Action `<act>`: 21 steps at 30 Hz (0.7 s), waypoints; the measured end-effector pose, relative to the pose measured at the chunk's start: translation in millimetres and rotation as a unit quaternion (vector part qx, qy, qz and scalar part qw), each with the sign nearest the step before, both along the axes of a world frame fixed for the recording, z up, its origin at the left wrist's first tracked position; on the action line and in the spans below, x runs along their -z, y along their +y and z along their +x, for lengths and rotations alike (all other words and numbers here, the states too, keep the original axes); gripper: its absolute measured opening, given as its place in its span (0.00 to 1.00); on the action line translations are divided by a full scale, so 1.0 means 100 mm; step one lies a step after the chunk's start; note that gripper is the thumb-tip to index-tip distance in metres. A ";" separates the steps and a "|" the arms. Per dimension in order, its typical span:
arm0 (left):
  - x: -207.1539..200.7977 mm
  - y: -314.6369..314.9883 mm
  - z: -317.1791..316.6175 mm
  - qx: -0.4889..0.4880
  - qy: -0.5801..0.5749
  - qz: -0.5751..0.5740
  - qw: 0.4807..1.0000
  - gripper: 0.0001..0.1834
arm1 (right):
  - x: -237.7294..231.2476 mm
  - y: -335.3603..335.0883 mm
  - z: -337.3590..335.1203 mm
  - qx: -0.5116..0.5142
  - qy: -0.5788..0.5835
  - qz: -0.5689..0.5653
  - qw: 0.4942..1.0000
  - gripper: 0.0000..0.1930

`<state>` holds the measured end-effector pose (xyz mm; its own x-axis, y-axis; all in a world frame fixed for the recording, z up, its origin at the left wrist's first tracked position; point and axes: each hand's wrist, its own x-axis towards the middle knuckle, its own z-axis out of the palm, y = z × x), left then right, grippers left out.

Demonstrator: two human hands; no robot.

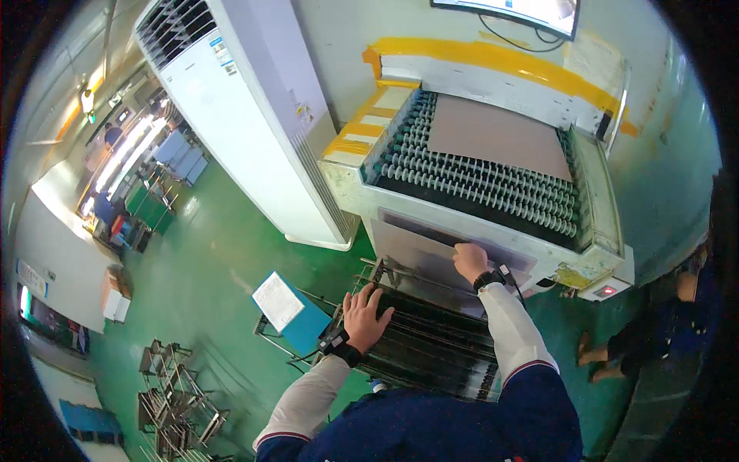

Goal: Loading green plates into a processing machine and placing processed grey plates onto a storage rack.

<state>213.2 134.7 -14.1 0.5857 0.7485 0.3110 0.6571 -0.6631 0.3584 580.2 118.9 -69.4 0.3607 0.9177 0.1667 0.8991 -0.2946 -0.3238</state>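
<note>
My right hand (470, 263) is closed at the upper edge of a thin, pinkish-grey flat panel (408, 250). That panel stands tilted between the roller conveyor's front and a dark slotted rack (431, 339) before me; its lower part is hidden behind the rack. My left hand (365, 316) lies over the rack's left side, fingers spread, holding nothing that I can see. Dark thin sheets or slots run crosswise in the rack. On the roller conveyor (477, 181) lies another pinkish-brown panel (496, 135), flat on rows of small wheels.
A blue clipboard with white paper (279, 304) rests on a metal frame left of the rack. Beyond stands a tall white air conditioner (254, 131). Metal racks (173, 400) occupy the lower-left floor. At right is another person's leg (596, 362). A screen (523, 9) hangs above.
</note>
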 end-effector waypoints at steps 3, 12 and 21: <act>0.01 -0.02 0.00 -0.006 -0.006 0.002 1.000 0.31 | -0.14 -0.03 0.08 0.015 0.012 -0.021 1.000 0.11; 0.05 -0.01 -0.01 -0.010 0.004 -0.012 1.000 0.32 | -1.50 -0.45 0.70 0.058 -0.012 0.078 0.995 0.18; 0.03 -0.02 -0.02 0.002 -0.021 -0.011 1.000 0.31 | -1.95 -1.08 0.83 0.086 0.609 0.440 0.654 0.10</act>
<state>211.0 132.9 -17.5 0.5751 0.7532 0.3194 0.6391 -0.6573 0.3994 662.9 10.7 125.8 0.8035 0.5877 0.0952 -0.2070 0.4256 -0.8809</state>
